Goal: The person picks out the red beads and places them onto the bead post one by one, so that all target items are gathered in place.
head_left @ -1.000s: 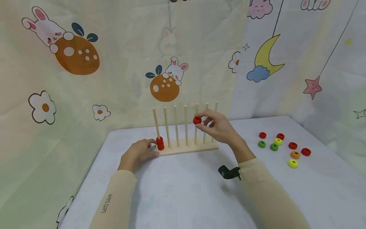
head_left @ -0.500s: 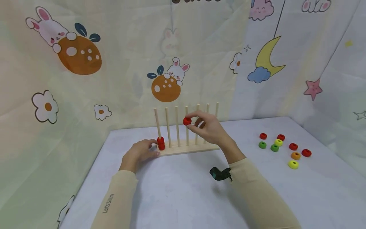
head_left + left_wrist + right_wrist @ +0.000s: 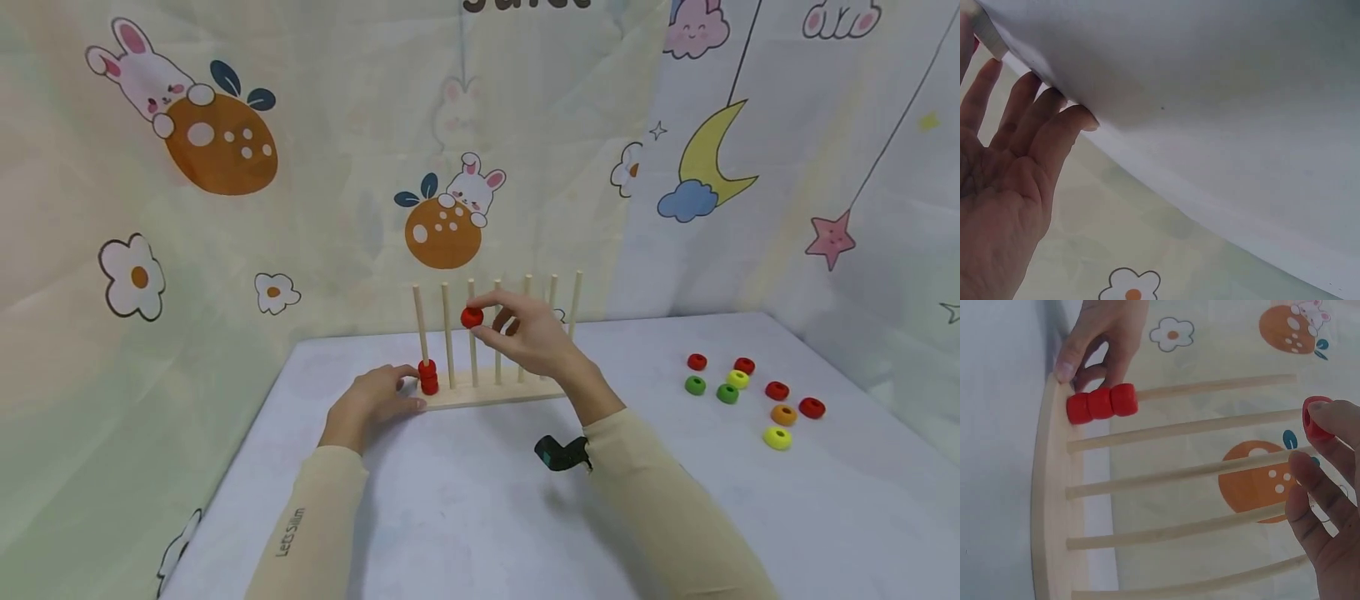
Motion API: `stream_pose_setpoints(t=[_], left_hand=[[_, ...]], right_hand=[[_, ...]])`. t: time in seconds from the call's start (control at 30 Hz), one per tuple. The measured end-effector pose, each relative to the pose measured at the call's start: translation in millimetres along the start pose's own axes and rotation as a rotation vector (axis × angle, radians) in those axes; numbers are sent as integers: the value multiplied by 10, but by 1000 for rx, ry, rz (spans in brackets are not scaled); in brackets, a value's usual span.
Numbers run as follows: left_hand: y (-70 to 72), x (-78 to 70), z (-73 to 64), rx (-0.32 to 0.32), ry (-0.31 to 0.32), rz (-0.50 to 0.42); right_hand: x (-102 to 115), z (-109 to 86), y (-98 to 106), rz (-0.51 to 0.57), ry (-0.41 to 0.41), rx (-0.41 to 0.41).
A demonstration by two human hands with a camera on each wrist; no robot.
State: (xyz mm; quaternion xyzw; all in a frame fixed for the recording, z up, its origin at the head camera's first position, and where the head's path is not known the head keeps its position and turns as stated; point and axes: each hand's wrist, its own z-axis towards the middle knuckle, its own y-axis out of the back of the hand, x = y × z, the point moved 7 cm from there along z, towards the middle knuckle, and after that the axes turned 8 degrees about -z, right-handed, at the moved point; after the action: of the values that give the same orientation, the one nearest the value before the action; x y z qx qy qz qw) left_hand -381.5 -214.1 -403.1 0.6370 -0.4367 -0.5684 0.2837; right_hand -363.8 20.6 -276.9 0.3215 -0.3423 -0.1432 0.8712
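My right hand [image 3: 531,335] pinches a red bead [image 3: 472,317] between thumb and index finger, up near the tops of the pegs. In the head view the bead overlaps the third wooden peg [image 3: 474,358] from the left. The peg rack's base [image 3: 491,393] lies on the table, several upright pegs rising from it. Three red beads [image 3: 1102,405] are stacked on its leftmost peg. At that end, my left hand [image 3: 372,397] grips the base, its thumb at the front edge and its index finger behind, close to the stack. Its other fingers [image 3: 1047,112] touch the white tabletop.
Loose beads lie on the right of the table: several red ones [image 3: 777,390], two green [image 3: 727,393], two yellow [image 3: 777,437] and one orange [image 3: 783,415]. A patterned cloth [image 3: 345,208] hangs behind the table. A black device [image 3: 561,453] is strapped at my right wrist.
My right hand has moved left along the peg tops with the red bead, from the fifth peg to about the third. My left hand stays at the base's end.
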Motion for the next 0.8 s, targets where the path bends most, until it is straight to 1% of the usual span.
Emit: stream_pose_setpoints(t=[0.07, 0.13, 0.27, 0.4, 0.5, 0.57, 0.7, 0.8], left_hand=[[8, 11, -12, 0, 8, 2], [15, 14, -17, 1, 12, 1], [-1, 15, 0, 6, 9, -2], [-17, 21, 21, 9, 35, -11], [-30, 33, 28, 6, 62, -24], [-32, 25, 23, 1, 64, -33], [-23, 0, 12, -10, 42, -38], [-9, 17, 9, -15, 45, -30]], right_hand=[[10, 34, -25, 16, -18, -14], [38, 77, -53, 44, -17, -24], [129, 161, -99, 93, 31, -31], [199, 214, -137, 113, 65, -27], [218, 231, -170, 114, 63, -27], [224, 248, -189, 102, 61, -37], [255, 295, -220, 102, 52, -64], [292, 342, -257, 142, 34, -64]])
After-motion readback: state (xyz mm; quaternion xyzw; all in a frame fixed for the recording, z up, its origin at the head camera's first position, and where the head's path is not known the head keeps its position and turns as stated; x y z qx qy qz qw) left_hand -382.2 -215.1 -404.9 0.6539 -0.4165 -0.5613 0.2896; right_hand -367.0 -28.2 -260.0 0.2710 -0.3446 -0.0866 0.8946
